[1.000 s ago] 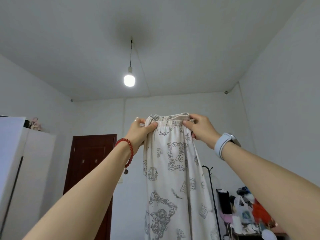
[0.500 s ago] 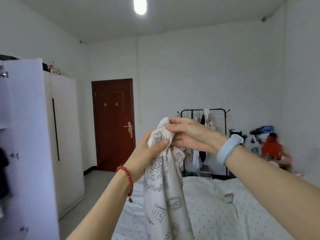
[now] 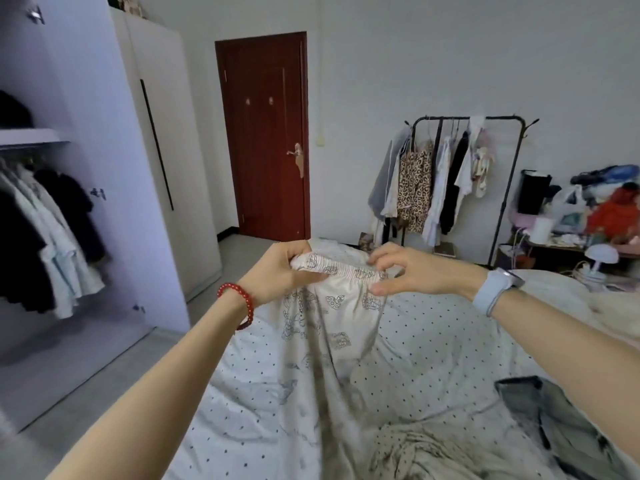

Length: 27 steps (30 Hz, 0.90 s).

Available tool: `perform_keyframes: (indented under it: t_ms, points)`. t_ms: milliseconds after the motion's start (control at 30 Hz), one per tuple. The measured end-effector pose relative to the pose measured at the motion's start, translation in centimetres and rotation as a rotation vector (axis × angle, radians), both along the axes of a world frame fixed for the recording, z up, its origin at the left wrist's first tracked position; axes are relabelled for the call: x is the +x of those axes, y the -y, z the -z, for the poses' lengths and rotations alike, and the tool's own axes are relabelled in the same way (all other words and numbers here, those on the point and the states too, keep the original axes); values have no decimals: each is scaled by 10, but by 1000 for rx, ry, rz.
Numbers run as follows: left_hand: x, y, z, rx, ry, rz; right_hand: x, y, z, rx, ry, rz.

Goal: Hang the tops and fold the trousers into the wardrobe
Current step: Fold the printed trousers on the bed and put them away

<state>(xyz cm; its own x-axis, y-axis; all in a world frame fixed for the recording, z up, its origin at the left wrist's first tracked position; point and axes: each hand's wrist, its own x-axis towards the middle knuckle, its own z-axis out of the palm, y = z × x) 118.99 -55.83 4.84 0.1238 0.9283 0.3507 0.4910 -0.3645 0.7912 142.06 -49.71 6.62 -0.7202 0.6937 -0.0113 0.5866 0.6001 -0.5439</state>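
Early yet: trousers (image 3: pixel 332 327) unfolded, waistband pinched by left hand (image 3: pixel 280 275) and by right hand (image 3: pixel 412 271), legs trailing down the bed (image 3: pixel 433 348) toward its near edge, open wardrobe (image 3: pixel 86 133) waiting, tops already hanging inside.

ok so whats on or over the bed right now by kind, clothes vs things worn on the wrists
Clothes: 2, the white printed trousers with the elastic waistband, gripped at the waistband by the left hand and pinched by the right hand, and a dark grey garment lying on the dotted bedsheet.
Wrist items: 2, a red bead bracelet and a pale blue watch.
Total: 4
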Motion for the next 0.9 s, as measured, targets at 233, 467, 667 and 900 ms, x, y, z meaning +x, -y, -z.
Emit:
perform_keyframes:
  t_ms: [233,467,667,900]
  points:
    - [-7,6,-19,133,-11,96,-26,11,43,-293,-92,-93]
    - [-51,5,-15,54,-231,-75,-7,-2,63,-225,2,104]
    - [-72,15,1,-200,-366,-163,6,-21,47,-57,-369,337]
    - [-74,7,-18,-60,-476,-444,-22,-26,14,128,-345,448]
